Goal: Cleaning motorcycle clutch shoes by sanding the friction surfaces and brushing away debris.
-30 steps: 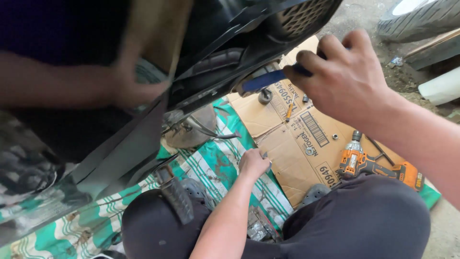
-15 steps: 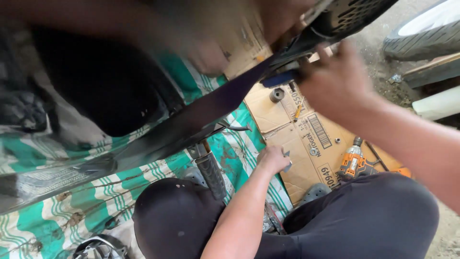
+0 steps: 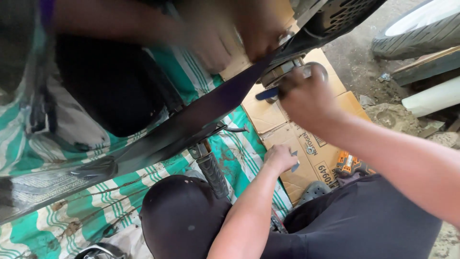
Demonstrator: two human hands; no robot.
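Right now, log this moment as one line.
right hand: grips blue-handled tool beside black panel | left hand: blurred, grip unclear | co-worker's hand: on cardboard

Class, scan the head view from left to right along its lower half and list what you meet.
Green-and-white striped mat → black rubber footpeg → a co-worker's hand resting on flattened cardboard → orange cordless drill.
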